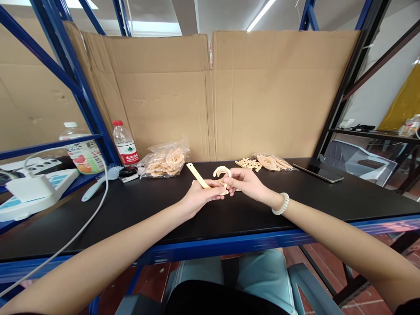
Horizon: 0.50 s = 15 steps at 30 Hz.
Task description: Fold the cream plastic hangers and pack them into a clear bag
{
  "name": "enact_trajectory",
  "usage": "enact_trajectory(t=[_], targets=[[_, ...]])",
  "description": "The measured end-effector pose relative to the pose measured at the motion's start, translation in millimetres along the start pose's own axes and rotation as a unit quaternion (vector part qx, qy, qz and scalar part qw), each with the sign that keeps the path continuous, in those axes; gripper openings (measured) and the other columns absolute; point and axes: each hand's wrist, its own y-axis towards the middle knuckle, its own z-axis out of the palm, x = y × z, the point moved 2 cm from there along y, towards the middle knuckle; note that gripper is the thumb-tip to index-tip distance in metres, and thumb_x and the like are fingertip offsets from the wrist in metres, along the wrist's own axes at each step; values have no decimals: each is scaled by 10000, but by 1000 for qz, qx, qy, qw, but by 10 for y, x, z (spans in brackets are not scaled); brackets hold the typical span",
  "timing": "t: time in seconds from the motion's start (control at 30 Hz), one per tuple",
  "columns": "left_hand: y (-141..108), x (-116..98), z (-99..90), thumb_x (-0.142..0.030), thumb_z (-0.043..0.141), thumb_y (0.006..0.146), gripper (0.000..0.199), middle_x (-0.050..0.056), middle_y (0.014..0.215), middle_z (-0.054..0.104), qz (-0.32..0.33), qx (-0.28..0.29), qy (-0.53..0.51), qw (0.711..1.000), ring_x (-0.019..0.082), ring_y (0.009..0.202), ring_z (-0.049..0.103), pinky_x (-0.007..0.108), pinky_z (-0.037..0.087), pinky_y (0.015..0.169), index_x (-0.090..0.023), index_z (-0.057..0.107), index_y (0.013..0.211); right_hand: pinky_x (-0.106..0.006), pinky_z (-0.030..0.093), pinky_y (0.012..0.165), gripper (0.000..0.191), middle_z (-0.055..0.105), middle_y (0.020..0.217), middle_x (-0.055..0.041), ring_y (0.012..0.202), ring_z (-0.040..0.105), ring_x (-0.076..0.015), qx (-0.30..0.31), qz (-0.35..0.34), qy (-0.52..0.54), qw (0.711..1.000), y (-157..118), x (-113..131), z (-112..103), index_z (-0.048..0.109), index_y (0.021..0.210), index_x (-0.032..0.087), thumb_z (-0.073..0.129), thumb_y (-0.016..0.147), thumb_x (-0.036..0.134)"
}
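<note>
Cream-coloured flat strip (197, 175), head view: gripped in my left hand (204, 193), slanting above the black tabletop (138, 197). Cream-coloured hook-shaped piece (223, 169): pinched by my right hand (247, 183), near the strip. Behind: transparent bag of pieces (166, 162).

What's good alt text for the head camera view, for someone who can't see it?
A person's left hand holds a pale straight strip and their right hand a pale curved piece, close together above a black tabletop. Behind lie a clear bag of pale pieces, a second bag and small pale bits; a red-capped bottle stands at left.
</note>
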Motion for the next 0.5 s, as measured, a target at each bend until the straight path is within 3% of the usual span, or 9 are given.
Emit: enact_trajectory(t=[0.1,0.17,0.23,0.27,0.33,0.4,0.43,0.5], targets=[[-8,-14,17,-256,873,626,231,81,785,699,-11,-9,-13,1000,131,693,616,257,530,704,-114,767,774,-273,540,584,428,637,669,-13,575,608,-124,-7,-35,-53,998,61,-25,-118,637,786,170,595,848,591],[-9,-15,16,-246,884,604,247,74,764,694,-26,-31,-28,999,127,676,623,250,529,697,-108,760,767,-275,518,583,446,630,641,-19,566,595,-132,-68,-67,-126,987,124,-28,-303,648,779,168,508,908,571],[-7,-10,7,-238,895,584,265,74,763,696,-40,-49,-42,997,124,666,631,244,529,697,-102,753,762,-272,488,584,370,630,637,-19,581,592,-144,-141,-89,-262,951,193,-26,-556,668,800,172,509,932,480],[-5,-7,2,-236,900,577,276,77,770,699,-43,-54,-49,996,125,667,636,244,531,701,-99,750,765,-278,480,620,300,652,668,-25,616,606,-154,-142,-91,-362,917,231,-37,-682,683,808,177,537,927,411],[-1,1,-6,-239,908,568,293,83,780,702,-45,-50,-57,996,129,671,643,242,534,700,-93,748,766,-289,464,676,168,705,812,-49,730,643,-186,-79,-77,-527,843,308,-109,-917,715,875,193,566,901,264],[3,9,-11,-246,913,567,302,86,778,702,-46,-38,-59,996,131,671,646,237,536,690,-88,746,764,-287,455,684,194,705,953,-80,818,652,-208,10,-48,-614,788,368,-248,-1107,740,894,198,567,848,123],[6,13,-13,-247,916,566,307,86,777,702,-48,-32,-60,997,131,670,647,233,537,684,-87,746,765,-289,456,707,235,698,977,-91,866,648,-219,38,-47,-634,771,391,-325,-1178,751,888,199,567,816,71],[10,22,-17,-242,919,567,311,87,783,707,-53,-28,-66,996,131,671,652,228,541,683,-87,746,773,-291,459,751,305,692,976,-96,914,634,-227,68,-54,-640,763,423,-478,-1267,768,889,199,577,753,4]])
